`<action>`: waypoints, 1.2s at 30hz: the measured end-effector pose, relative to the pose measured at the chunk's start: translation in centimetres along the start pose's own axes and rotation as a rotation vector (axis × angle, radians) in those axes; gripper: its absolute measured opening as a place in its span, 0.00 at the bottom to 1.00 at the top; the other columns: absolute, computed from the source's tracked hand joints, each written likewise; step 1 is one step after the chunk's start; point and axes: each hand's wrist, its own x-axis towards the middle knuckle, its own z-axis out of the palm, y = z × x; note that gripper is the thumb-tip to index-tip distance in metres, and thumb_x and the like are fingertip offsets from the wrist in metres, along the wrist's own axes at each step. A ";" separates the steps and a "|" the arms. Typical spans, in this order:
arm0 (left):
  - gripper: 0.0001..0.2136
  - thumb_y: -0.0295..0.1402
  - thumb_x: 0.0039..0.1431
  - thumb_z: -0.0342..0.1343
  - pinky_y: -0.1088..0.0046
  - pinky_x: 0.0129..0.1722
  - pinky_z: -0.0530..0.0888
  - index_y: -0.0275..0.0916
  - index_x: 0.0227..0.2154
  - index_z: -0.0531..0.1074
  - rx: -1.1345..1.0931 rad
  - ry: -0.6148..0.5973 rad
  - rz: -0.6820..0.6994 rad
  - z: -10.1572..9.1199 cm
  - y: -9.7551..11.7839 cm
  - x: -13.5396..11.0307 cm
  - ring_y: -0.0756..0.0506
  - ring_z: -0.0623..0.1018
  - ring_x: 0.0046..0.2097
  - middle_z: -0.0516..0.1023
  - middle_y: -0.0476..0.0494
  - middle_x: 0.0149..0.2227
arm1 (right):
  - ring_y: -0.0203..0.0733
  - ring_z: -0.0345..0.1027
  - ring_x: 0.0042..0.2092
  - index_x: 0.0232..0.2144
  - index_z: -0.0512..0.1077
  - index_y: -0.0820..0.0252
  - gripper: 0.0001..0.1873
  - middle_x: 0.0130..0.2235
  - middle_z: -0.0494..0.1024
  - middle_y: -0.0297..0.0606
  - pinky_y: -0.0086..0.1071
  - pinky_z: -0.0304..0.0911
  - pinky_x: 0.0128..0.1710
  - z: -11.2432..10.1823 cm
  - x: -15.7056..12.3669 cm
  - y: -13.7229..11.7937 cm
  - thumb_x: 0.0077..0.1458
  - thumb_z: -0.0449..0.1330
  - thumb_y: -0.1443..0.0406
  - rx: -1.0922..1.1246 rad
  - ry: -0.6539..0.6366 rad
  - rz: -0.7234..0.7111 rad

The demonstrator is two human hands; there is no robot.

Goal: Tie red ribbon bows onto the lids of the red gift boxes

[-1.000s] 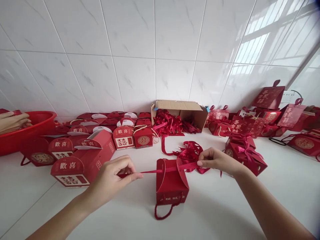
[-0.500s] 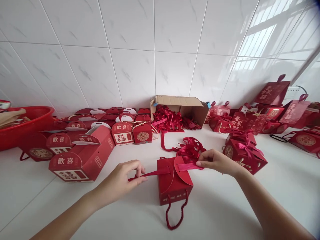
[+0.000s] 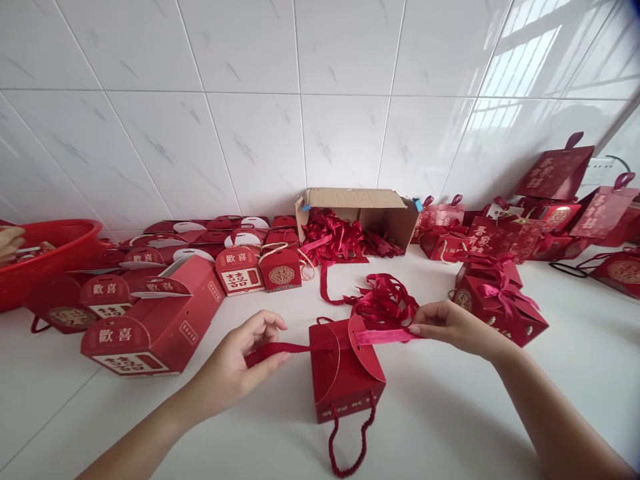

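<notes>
In the middle of the white tabletop stands a small red gift box (image 3: 353, 370) with two curved top flaps and a dark red cord handle (image 3: 347, 460) hanging toward me. A dark red ribbon (image 3: 293, 347) runs through slots in the flaps and stretches out to both sides. My left hand (image 3: 253, 357) holds the left end against the palm, its thumb and index fingertips apart. On the other side, my right hand (image 3: 453, 327) pinches the brighter right part of the ribbon between thumb and fingers. Behind the box lies a loose heap of red ribbons (image 3: 385, 300).
An open cardboard carton (image 3: 357, 198) full of ribbons stands by the tiled wall. Red boxes (image 3: 200, 293) crowd the left, beside a red basin (image 3: 75, 233). At right are boxes tied with bows (image 3: 500, 300) and several red gift bags (image 3: 555, 173).
My right hand has drawn the ribbon farther right, and more of it shows beyond the flap. My left thumb and index finger have spread apart. The view has shifted slightly.
</notes>
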 end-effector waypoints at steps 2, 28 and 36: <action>0.07 0.38 0.57 0.55 0.75 0.37 0.69 0.42 0.34 0.66 0.009 0.010 0.028 -0.4 -0.5 0.1 0.48 0.71 0.36 0.68 0.49 0.33 | 0.31 0.47 0.25 0.24 0.68 0.62 0.22 0.22 0.56 0.29 0.27 0.45 0.22 -0.4 -0.3 0.1 0.51 0.61 0.48 0.006 -0.006 0.010; 0.27 0.38 0.62 0.43 0.67 0.34 0.70 0.43 0.63 0.50 0.290 -0.204 -0.195 5.8 -2.3 -3.5 0.42 0.74 0.33 0.73 0.44 0.30 | 0.33 0.67 0.25 0.66 0.39 0.51 0.42 0.29 0.75 0.34 0.25 0.60 0.25 5.0 -1.5 -2.9 0.57 0.57 0.56 -0.091 -0.493 0.163; 0.23 0.37 0.57 0.55 0.69 0.39 0.74 0.50 0.56 0.59 -0.984 0.326 -0.332 5.3 0.3 -3.3 0.42 0.74 0.49 0.70 0.42 0.51 | 0.43 0.53 0.62 0.61 0.52 0.38 0.40 0.64 0.54 0.36 0.39 0.59 0.56 9.1 -2.2 -1.8 0.51 0.66 0.57 0.791 0.076 -0.197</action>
